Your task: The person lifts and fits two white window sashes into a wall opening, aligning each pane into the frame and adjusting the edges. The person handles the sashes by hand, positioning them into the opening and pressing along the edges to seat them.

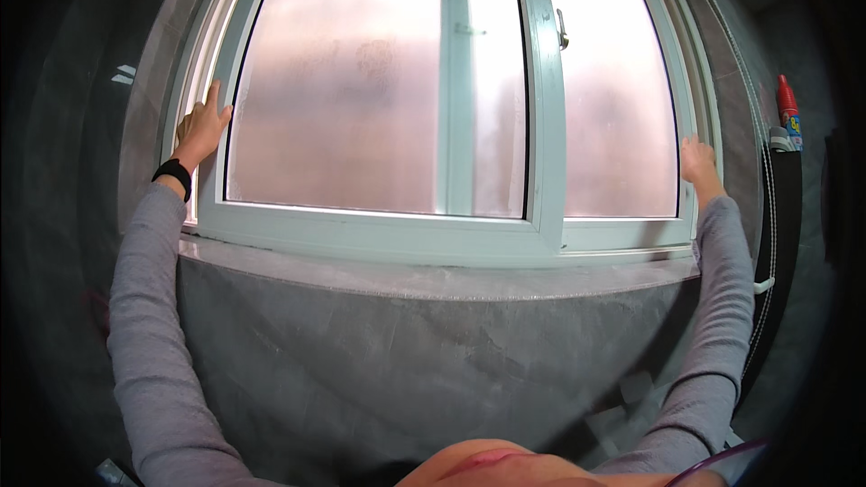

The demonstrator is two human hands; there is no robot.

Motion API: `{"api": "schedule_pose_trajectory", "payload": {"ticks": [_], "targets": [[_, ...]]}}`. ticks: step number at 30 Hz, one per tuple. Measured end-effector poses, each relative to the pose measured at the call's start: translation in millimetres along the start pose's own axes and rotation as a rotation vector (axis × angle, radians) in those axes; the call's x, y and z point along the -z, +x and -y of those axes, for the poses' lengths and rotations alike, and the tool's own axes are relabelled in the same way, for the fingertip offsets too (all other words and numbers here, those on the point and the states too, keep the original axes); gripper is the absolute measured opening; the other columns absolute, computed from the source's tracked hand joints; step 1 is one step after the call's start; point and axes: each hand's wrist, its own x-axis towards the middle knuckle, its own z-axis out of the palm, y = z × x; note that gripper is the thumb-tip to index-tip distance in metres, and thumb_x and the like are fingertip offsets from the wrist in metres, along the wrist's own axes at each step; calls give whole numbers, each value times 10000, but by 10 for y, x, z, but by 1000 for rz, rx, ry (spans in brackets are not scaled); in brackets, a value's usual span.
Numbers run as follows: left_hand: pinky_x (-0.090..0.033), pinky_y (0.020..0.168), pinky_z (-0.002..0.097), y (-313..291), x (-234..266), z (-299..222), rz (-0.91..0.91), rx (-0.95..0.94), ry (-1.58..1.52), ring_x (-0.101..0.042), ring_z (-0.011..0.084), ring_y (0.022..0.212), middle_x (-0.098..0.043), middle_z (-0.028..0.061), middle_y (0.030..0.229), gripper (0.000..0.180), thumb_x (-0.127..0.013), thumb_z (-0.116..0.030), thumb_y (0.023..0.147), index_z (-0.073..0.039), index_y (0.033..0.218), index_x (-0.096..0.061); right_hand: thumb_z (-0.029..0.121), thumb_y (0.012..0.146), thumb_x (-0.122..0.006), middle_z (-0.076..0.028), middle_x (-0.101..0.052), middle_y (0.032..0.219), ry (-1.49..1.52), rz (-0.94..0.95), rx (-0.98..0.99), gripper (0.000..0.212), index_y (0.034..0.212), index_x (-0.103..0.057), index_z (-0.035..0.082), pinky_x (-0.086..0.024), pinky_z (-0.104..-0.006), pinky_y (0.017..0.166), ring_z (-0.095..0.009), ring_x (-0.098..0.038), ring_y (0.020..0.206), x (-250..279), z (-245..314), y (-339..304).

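A sliding window with white frames and frosted panes fills the upper middle of the head view. My left hand (202, 132), with a black band on its wrist, grips the outer left edge of the front window sash (361, 233). Its thumb lies on the frame's face and a finger points up along the edge. On the other side, my right hand (698, 160) is closed on the right edge of the rear window sash (622, 233); its fingertips are partly hidden. Both arms are spread wide.
A shiny stone sill (433, 282) runs below the window, above a grey wall (433, 352). A window handle (563, 29) sits on the rear sash. At the right hang a beaded cord (773, 216) and, beside it, a red-capped bottle (788, 113) on a dark ledge.
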Motion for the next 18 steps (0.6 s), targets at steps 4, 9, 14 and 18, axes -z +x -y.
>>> {"api": "schedule_pose_trajectory", "payload": {"ticks": [4,9,14,18], "targets": [[-527,828,502,-49,38,-199,-4,75,35,-617,385,1060,-560,268,1209,665,-537,-327,958,-255,1537,-219,206,822,-682,-168,-661,1132,139,86,146,299,1078,-646,56,-537,-445,857,-340,-659,1009,189,-335,-655],[-527,908,435,-48,-68,-291,-205,-387,336,-488,327,1267,-272,133,1570,577,-517,-70,935,-125,1490,-367,330,899,-633,-199,-708,990,829,17,381,348,1053,-703,26,-529,-404,835,-330,-675,988,240,-65,-1844],[-504,964,434,147,-296,-79,-189,-422,391,-438,346,1333,-309,131,1566,542,-491,-35,933,-9,1463,-379,313,954,-581,-142,-561,648,1066,52,295,369,806,-643,-19,-424,-346,600,-151,-521,646,215,158,-2227],[-466,987,440,141,122,-147,102,-799,889,-521,372,1217,-606,244,1152,402,-510,-79,886,9,1277,-552,315,1010,-495,-75,-679,841,1216,112,517,368,1050,-688,4,-500,-323,752,-167,-606,774,167,71,-2202]]}}
